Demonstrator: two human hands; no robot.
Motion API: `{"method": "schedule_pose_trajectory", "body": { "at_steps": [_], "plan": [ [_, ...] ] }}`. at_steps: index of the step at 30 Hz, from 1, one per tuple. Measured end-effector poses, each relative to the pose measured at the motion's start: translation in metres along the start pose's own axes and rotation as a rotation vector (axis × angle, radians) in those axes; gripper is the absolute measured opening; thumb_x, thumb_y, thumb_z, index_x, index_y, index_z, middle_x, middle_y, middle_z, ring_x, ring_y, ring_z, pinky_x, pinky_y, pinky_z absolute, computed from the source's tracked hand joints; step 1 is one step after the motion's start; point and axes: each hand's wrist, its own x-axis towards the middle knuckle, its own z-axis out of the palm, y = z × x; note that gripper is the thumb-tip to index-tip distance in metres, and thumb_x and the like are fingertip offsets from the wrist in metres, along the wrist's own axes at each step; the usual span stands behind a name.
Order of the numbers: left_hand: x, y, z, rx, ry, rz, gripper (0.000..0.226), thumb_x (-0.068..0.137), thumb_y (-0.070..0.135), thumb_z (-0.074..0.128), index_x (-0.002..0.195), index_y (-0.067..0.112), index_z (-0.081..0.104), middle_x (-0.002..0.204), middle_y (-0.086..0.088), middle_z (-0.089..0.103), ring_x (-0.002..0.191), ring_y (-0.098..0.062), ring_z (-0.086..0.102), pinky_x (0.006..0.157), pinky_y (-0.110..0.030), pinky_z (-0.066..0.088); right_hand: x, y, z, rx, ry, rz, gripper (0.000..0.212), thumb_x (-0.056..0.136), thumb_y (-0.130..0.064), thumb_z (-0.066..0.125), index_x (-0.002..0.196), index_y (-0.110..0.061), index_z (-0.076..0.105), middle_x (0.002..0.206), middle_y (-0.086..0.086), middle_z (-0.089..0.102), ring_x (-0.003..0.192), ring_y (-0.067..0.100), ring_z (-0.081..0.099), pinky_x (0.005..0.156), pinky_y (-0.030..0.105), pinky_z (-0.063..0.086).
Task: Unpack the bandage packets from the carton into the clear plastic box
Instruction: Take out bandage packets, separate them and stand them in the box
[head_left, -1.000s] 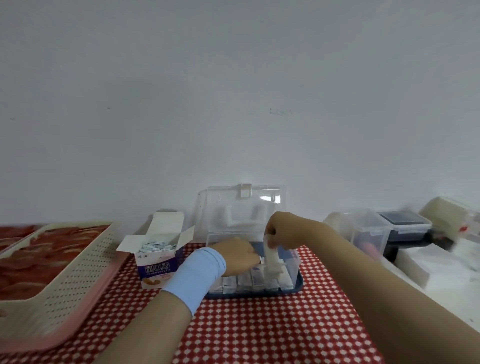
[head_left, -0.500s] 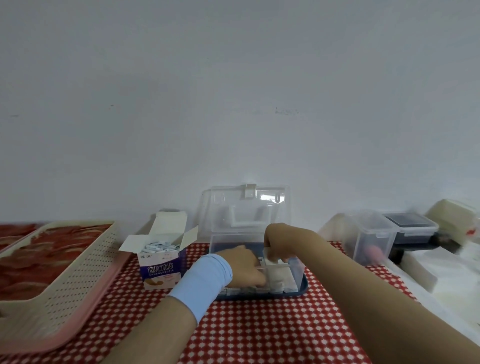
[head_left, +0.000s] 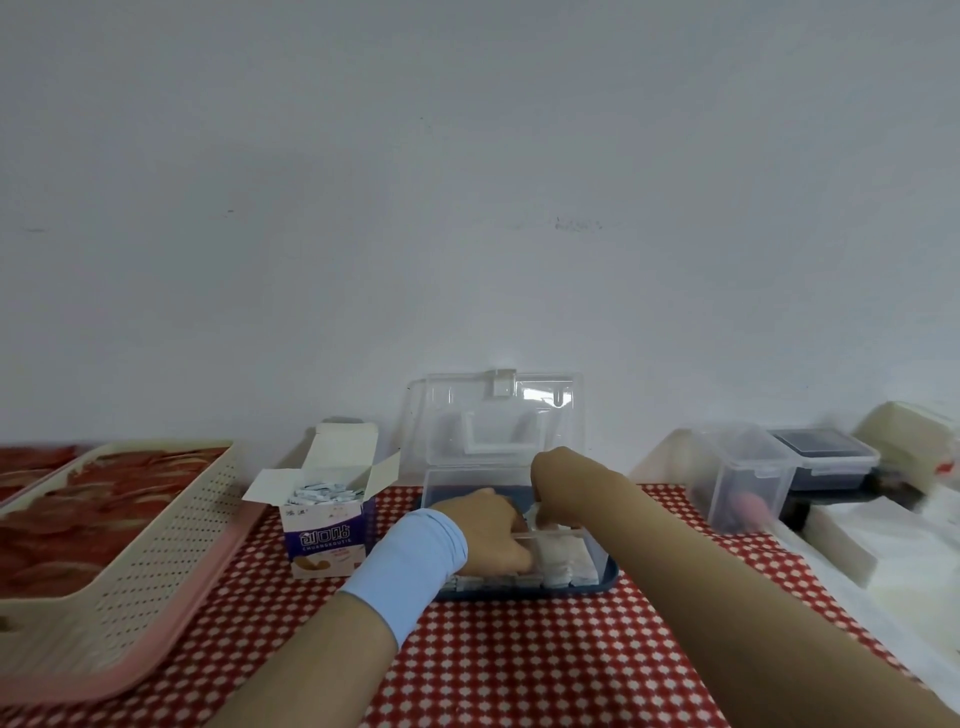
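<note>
The clear plastic box (head_left: 598, 545) with a blue base stands at the table's middle, its lid (head_left: 498, 415) propped upright behind. White bandage packets (head_left: 563, 560) stand in a row inside it. My left hand (head_left: 485, 530), with a light blue wristband, reaches into the box, and its fingers press against the packets. My right hand (head_left: 566, 483) hovers over the box's middle, fingertips bent down and pinching the top of a packet among the row. The open carton (head_left: 324, 540) stands left of the box with more packets (head_left: 322, 491) inside.
A cream perforated tray (head_left: 171, 540) on a pink one fills the left side. At the right stand a small clear container (head_left: 743, 478), a dark-lidded box (head_left: 826, 457) and stacked white pads (head_left: 852, 540). A red checked cloth (head_left: 519, 660) covers the table. The wall is close behind.
My right hand has lowered the packet it held above the box down into the row. My left hand has stayed inside the box against the packets.
</note>
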Motion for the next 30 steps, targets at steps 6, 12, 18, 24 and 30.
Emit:
{"method": "schedule_pose_trajectory", "body": {
  "at_steps": [6,12,18,24,30],
  "plan": [
    [-0.004,0.007,-0.002,0.096,-0.028,0.047,0.053,0.084,0.041,0.046,0.137,0.039,0.053,0.137,0.003,0.055,0.120,-0.021,0.052,0.105,-0.043,0.045,-0.005,-0.002,-0.007,-0.082,-0.022,0.000,0.032,0.097,-0.012,0.058,0.068,-0.008,0.044,0.068,0.003,0.037,0.060,0.014,0.039,0.065,0.025,0.037],
    [-0.004,0.011,-0.007,0.108,-0.128,-0.015,0.046,0.078,0.048,0.046,0.119,0.039,0.065,0.131,0.002,0.054,0.119,-0.025,0.046,0.107,-0.048,0.041,-0.011,0.010,-0.016,-0.056,-0.042,-0.013,0.024,0.083,-0.007,0.076,0.104,0.000,0.068,0.088,0.008,0.064,0.081,0.021,0.064,0.085,0.030,0.056],
    [-0.028,0.009,-0.042,-0.032,0.105,0.085,0.033,0.091,0.030,0.056,0.121,0.025,0.066,0.124,0.000,0.060,0.112,-0.021,0.057,0.097,-0.037,0.048,-0.022,0.017,-0.035,0.240,0.030,-0.048,0.019,0.094,-0.012,0.062,0.109,-0.005,0.073,0.089,0.004,0.076,0.055,0.014,0.069,0.069,0.029,0.062],
    [-0.070,-0.043,-0.078,-0.237,0.583,-0.030,0.024,0.096,0.015,0.052,0.105,0.031,0.068,0.109,0.012,0.063,0.099,-0.005,0.057,0.086,-0.020,0.043,-0.033,-0.017,-0.065,0.515,0.255,-0.191,0.016,0.095,-0.012,0.059,0.101,-0.015,0.073,0.089,-0.002,0.076,0.046,0.007,0.062,0.052,0.017,0.050],
    [-0.099,-0.120,-0.080,-0.186,0.670,-0.287,0.028,0.094,0.011,0.051,0.093,0.035,0.066,0.107,0.011,0.062,0.086,-0.002,0.054,0.079,-0.020,0.041,-0.025,-0.089,-0.068,0.581,0.333,-0.373,0.017,0.094,-0.010,0.064,0.103,-0.017,0.077,0.099,-0.005,0.071,0.072,0.000,0.060,0.067,0.011,0.045]
  ]
}}
